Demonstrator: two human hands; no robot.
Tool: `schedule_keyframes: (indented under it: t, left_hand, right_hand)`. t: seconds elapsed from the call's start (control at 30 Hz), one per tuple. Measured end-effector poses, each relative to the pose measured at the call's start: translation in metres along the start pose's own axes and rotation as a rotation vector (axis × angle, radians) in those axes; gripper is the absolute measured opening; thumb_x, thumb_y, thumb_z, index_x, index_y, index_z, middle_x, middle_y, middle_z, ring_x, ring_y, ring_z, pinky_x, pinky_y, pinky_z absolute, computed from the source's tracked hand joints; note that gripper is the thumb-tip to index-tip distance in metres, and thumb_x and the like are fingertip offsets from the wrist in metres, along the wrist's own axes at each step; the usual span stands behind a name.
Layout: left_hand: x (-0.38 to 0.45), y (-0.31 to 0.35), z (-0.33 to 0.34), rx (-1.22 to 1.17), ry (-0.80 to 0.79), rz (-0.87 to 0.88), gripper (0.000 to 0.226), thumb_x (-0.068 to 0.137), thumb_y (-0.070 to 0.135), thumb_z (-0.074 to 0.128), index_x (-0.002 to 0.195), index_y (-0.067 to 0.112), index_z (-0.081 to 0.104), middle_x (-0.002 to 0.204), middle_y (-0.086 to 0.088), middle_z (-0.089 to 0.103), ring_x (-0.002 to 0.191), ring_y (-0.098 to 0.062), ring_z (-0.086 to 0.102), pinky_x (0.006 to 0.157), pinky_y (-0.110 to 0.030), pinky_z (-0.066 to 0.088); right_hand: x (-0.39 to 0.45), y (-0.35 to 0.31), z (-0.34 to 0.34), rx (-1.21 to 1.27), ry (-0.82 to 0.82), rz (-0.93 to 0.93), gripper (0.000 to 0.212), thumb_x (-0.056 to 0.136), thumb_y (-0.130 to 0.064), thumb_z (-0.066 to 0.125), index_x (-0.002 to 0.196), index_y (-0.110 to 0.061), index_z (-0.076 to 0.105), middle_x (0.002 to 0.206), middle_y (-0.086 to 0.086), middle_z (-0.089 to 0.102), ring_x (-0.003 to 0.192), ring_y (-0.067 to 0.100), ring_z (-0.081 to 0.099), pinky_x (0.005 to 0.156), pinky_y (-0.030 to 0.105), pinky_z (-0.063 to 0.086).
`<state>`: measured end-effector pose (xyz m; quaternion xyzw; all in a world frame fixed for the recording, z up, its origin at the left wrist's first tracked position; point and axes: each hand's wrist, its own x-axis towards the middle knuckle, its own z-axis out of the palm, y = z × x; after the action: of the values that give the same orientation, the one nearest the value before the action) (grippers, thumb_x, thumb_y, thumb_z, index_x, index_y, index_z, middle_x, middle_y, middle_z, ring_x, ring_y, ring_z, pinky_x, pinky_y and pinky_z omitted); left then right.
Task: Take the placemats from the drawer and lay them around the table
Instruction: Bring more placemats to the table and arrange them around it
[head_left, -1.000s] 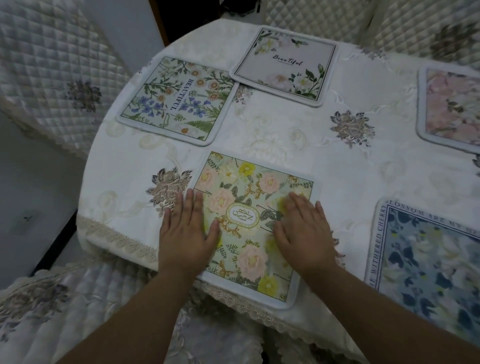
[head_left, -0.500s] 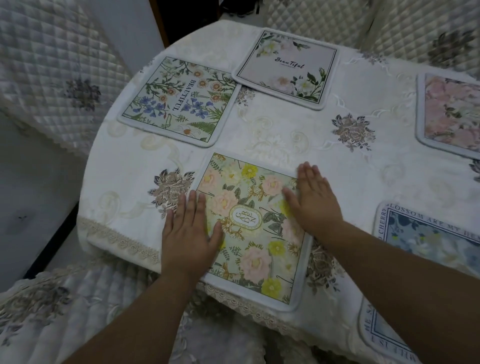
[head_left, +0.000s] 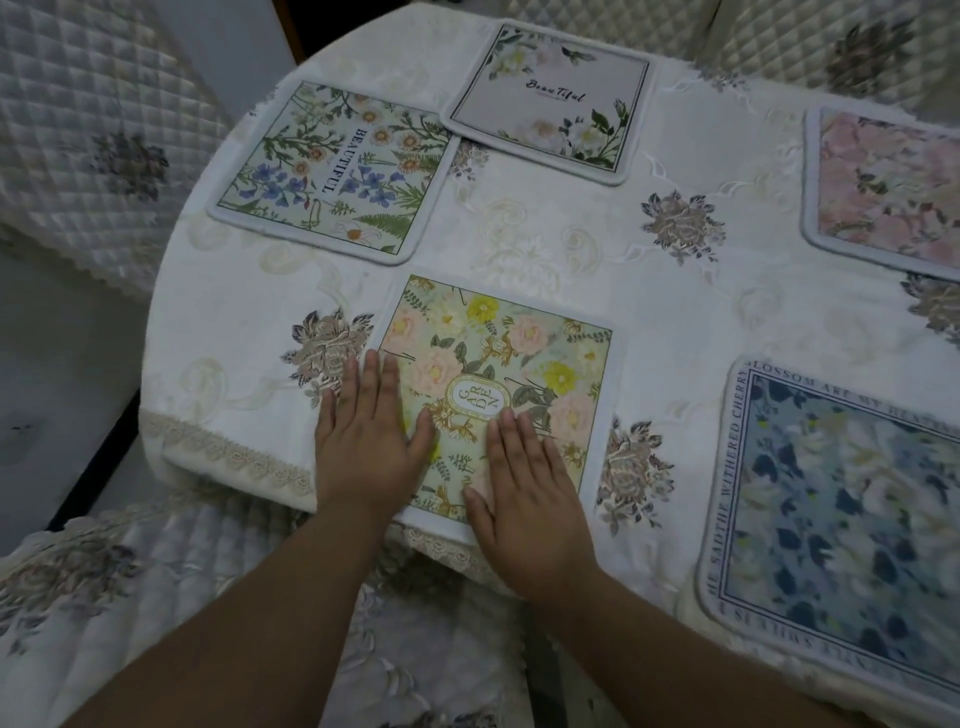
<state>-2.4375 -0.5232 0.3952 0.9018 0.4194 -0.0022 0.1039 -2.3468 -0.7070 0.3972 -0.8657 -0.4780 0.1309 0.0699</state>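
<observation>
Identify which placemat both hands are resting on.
The green GARDEN placemat at the near table edge: left hand and right hand lie flat on it. The other four placemats are untouched.

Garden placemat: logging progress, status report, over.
Both hands, left and right, flat on the garden placemat. It lies at the table's near edge. Nothing in the way.

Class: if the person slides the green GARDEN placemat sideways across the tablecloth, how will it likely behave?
The green floral GARDEN placemat lies thin and flat, so it is probably light and bendy. Both hands, left hand and right hand, press flat on it. The white embroidered tablecloth may bunch beneath it.
</observation>
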Motion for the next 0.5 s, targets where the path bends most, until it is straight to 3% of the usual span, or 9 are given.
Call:
schedule_keyframes:
  t: [0.2,0.4,0.5]
  left_hand:
    - [0.0,-0.001,-0.001,-0.017,-0.013,0.002,0.077,0.1,0.061,0.022,0.163,0.022,0.0,0.171,0.001,-0.005,0.155,-0.015,-0.015,0.126,-0.047,0.002]
    - [-0.001,-0.001,0.0,-0.012,-0.029,-0.002,0.077,0.1,0.062,0.021,0.163,0.023,-0.002,0.171,0.001,-0.006,0.155,-0.015,-0.015,0.126,-0.047,0.002]
    - [-0.003,-0.003,0.0,-0.011,-0.034,0.003,0.077,0.1,0.062,0.022,0.163,0.024,-0.003,0.171,0.002,-0.007,0.155,-0.014,-0.015,0.126,-0.046,0.001]
  right_hand:
    - [-0.018,0.038,-0.013,-0.026,-0.005,0.012,0.075,0.104,-0.054,0.029,0.161,-0.012,0.003,0.169,0.006,-0.002,0.155,0.017,-0.007,0.124,0.045,0.015]
    - [-0.032,0.059,-0.014,-0.005,0.011,0.106,0.08,0.102,-0.056,0.032,0.16,-0.014,-0.003,0.169,0.004,-0.008,0.154,0.016,-0.012,0.126,0.043,0.01]
    - [-0.031,0.058,-0.015,0.026,-0.063,0.093,0.079,0.103,-0.058,0.028,0.16,-0.016,-0.008,0.168,0.004,-0.014,0.153,0.017,-0.017,0.126,0.043,0.006]
